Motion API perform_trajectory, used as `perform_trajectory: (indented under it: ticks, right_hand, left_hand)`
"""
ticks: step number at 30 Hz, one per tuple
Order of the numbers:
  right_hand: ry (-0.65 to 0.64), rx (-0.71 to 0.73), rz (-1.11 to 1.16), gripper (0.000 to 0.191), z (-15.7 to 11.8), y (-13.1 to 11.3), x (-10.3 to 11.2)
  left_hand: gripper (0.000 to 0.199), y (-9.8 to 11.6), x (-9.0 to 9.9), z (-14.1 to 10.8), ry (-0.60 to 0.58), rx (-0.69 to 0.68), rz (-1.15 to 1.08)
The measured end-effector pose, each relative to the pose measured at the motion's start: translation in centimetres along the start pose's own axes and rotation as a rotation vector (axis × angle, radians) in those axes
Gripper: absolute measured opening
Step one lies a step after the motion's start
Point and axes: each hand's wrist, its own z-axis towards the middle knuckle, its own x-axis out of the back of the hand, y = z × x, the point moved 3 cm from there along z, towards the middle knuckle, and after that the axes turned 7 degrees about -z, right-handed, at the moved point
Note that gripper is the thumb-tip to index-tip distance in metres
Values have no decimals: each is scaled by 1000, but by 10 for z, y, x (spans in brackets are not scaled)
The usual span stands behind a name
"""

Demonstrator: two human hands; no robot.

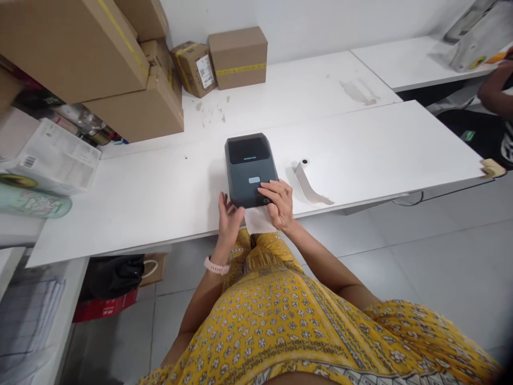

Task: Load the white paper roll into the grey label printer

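A dark grey printer-like device (251, 174) with a black window and a small light button stands near the front edge of the white table. White paper (259, 220) hangs from its front end over the table edge. My left hand (230, 219), with a pink band on the wrist, is at the device's lower left corner, fingers apart and nothing in it. My right hand (279, 205) rests on the device's lower right part with its fingers spread, its thumb beside the paper. Right of the device lies a small white paper roll (308, 183), partly unrolled.
Large cardboard boxes (136, 104) are stacked at the left, with two smaller boxes (238, 58) against the wall. A white carton (66, 155) and a green bottle (36, 201) lie far left. Another person's arm (497, 91) shows at the right edge.
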Motion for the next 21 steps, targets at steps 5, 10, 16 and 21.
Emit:
perform_trajectory:
  ticks: [5,10,16,21]
  right_hand:
    - [-44,-79,88,67,23,-4,14]
    - [-15,-117,130,67,26,-1,11]
    - [5,-125,109,66,26,-4,11]
    - [-28,-96,9,61,32,-9,12]
  left_hand:
    - [52,-24,2,-44,-15,198,105]
    - [45,-25,-14,-45,-79,368,-111]
    - [42,-19,-15,-44,-66,359,-185]
    - [45,-26,-15,-46,-79,374,-182]
